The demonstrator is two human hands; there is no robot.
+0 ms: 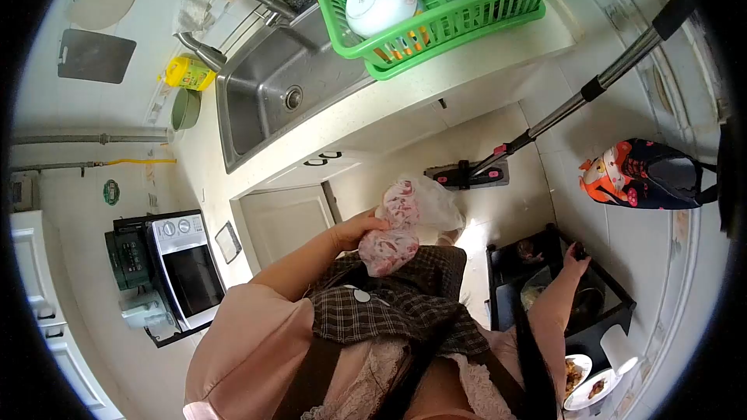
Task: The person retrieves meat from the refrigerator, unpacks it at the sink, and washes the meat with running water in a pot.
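My left hand (pixel 362 231) is closed around a clear plastic bag (pixel 390 253) in front of my body. Pink-and-white pieces show through the plastic, and a looser, paler part of the bag (pixel 436 206) hangs beyond them. On the right, my right hand (pixel 576 260) reaches to a black rack (pixel 622 303). Its fingers are closed at a small dark object (pixel 580 251), which I cannot make out. Below that arm, inside the rack, sit dark rounded items, partly hidden.
A green dish rack (pixel 436 43) with a white bowl (pixel 381 4) stands by the steel sink (pixel 257 101). A mop (pixel 564 113) leans across the right side. Plates of food (pixel 595 389) sit at lower right, and an oven (pixel 187 268) stands at left.
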